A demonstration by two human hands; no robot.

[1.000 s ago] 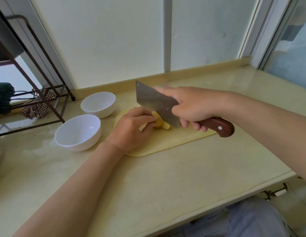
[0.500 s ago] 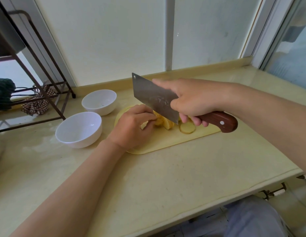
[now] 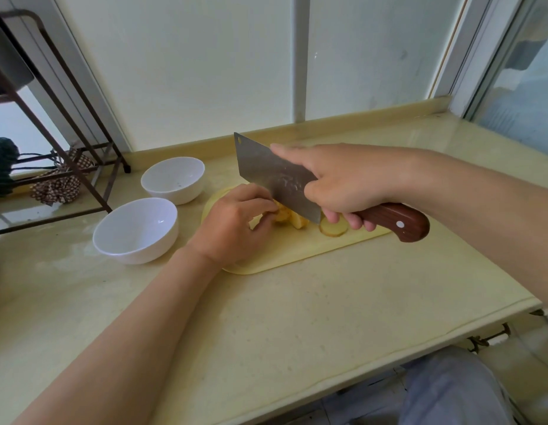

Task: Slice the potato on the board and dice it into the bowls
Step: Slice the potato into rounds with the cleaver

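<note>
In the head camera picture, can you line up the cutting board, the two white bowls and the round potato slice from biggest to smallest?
1. cutting board, even though it is partly covered.
2. near bowl and far bowl: the near one looks bigger, but maybe only because it is closer.
3. round potato slice.

Bare forearms (image 3: 137,317); pale grey-blue trousers (image 3: 450,391)

Metal rack (image 3: 67,124), checkered cloth (image 3: 59,185)
</note>
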